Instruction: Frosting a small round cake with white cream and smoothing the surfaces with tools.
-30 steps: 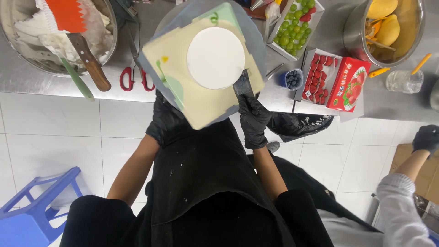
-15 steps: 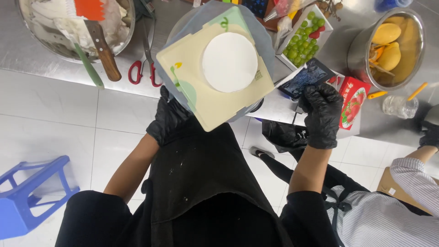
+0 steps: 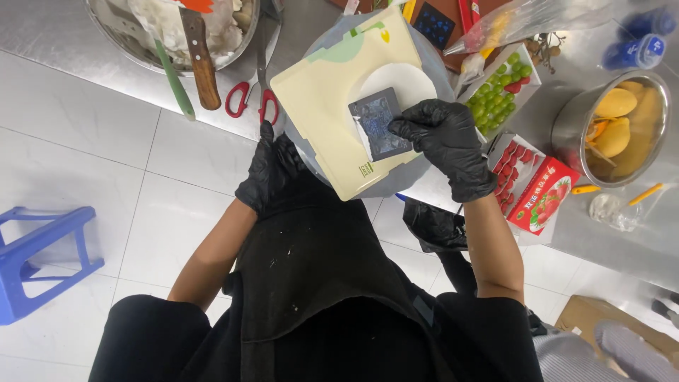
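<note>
Currently, from left to right: a blue stool (image 3: 39,258) stands on the tiled floor, well apart from the work. On the steel counter (image 3: 85,42) sits a large metal bowl (image 3: 134,35) with a wooden-handled knife (image 3: 199,56) resting over its rim, and red-handled scissors (image 3: 247,99) lie just beside it.

The left hand (image 3: 272,170), in a black glove, is curled closed around the near edge of a grey turntable (image 3: 385,185) at the counter's lip. On the turntable lies a cream square board (image 3: 325,106) carrying a white round cake (image 3: 396,81). The right hand (image 3: 442,138), also gloved, pinches a dark flat scraper (image 3: 378,124) by its right edge; the scraper sits across the cake's near side, touching it.

Risks, as a judgement: the board overhangs the turntable and the turntable overhangs the counter, so uneven downward pressure from the scraper could tip the board toward the floor. A tilted scraper could gouge the cake's surface.

To the right, a tray of green grapes (image 3: 495,95), a red strawberry box (image 3: 537,187) and a metal pot of mango pieces (image 3: 619,124) crowd the counter, leaving little room to swing the right elbow. Another person's striped sleeve (image 3: 601,350) shows at lower right.
</note>
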